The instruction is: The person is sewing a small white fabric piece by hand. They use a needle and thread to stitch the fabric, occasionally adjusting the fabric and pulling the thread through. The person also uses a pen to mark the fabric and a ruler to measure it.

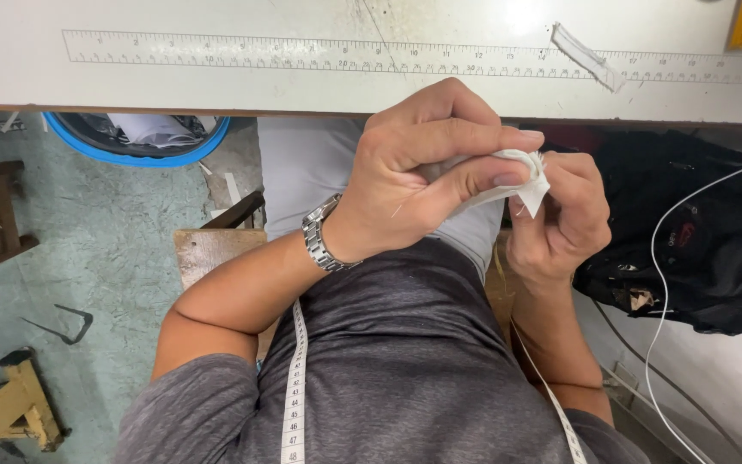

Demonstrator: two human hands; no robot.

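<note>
Pinching a small white cloth piece (pixel 521 179) between them, both hands sit closed: my left hand (pixel 422 167) clamps it with thumb and forefinger, my right hand (pixel 560 215) grips its lower corner. Beyond the fingers (pixel 483 137) lies the tabletop (pixel 242 86) with a ruler (pixel 302 50).

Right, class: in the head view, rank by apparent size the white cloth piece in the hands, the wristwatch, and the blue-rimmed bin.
1. blue-rimmed bin, though partly hidden by the table
2. white cloth piece and wristwatch: too alike to rank
</note>
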